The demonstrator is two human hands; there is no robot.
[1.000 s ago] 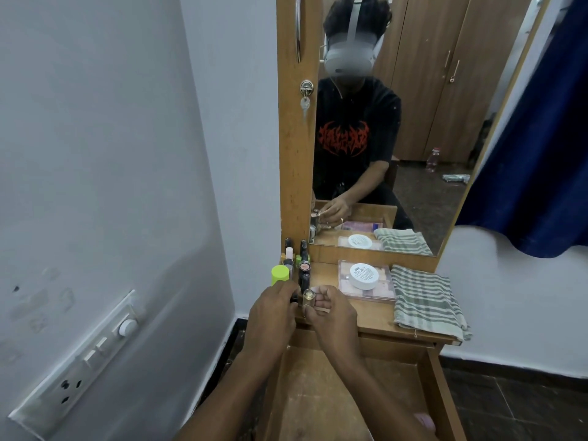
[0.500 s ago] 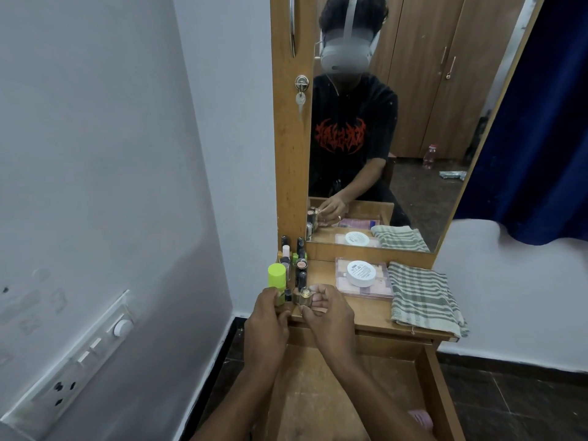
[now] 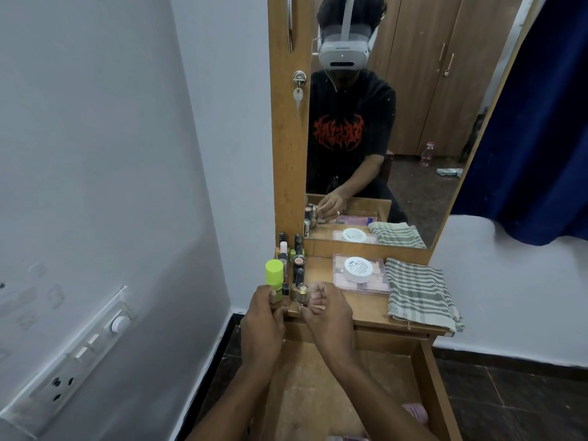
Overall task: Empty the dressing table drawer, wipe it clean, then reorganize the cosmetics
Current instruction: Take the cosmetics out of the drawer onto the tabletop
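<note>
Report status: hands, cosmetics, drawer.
Right hand pinches gold-capped bottle at tabletop front edge; left hand against lime-green tube, grip unclear. Drawer open, pink item inside. Other cosmetics crowd close behind.

One view only — a wide-angle camera worn on the person's head, looking forward and down, close over the front edge of the table point(image 3: 369, 309) and the open drawer point(image 3: 305, 393). It faces the mirror point(image 3: 413, 138), where the headset point(image 3: 344, 54) itself shows reflected — a wall point(image 3: 95, 154) close at left.
</note>
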